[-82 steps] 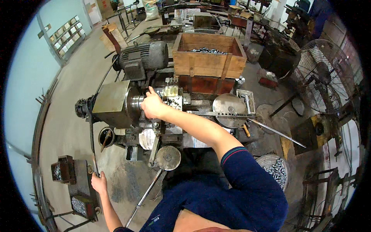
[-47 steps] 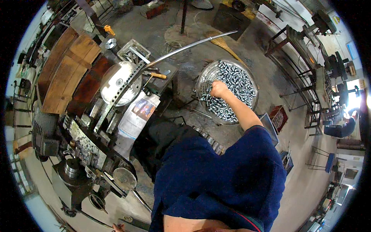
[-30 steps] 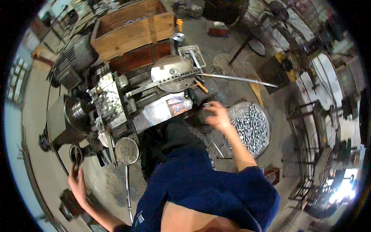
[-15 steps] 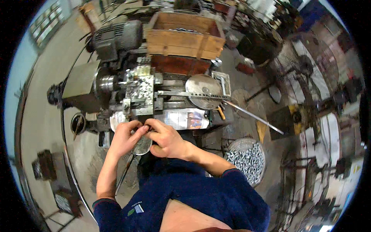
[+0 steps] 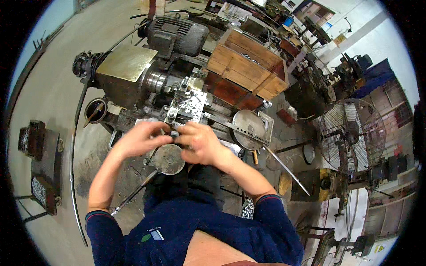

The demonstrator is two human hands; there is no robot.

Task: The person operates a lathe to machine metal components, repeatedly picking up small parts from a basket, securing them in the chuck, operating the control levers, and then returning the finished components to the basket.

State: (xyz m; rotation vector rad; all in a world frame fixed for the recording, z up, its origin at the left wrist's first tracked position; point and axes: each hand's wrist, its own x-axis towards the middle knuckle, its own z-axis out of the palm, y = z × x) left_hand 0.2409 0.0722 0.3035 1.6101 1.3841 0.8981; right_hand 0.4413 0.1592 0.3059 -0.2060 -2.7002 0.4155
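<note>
You had both hands in front of the machine (image 5: 126, 64), so the work on one piece seemed to be in its middle, not completed. The small metal piece (image 5: 175, 134) was between your two hands, just beyond the round metal plate (image 5: 169, 158). Your left hand (image 5: 143, 139) had bent fingers, and your right hand (image 5: 200, 144) had its fingers curled toward the piece. Both were somewhat blurred, therefore I could not tell whether either grip was pressed on the piece or was only beside it.

As for what was done, shavings (image 5: 188, 104) were spread on the metal slide near the shiny spindle (image 5: 156, 82), which suggested that some cutting was already finished. Metal parts (image 5: 247, 56) lay inside the wooden box (image 5: 237, 66), and other loose parts (image 5: 247, 209) showed beside your right sleeve (image 5: 273, 221). Which of them were finished, I could not tell. What was left, in my judgement, included at least this one piece, because it was not yet laid with either group
</note>
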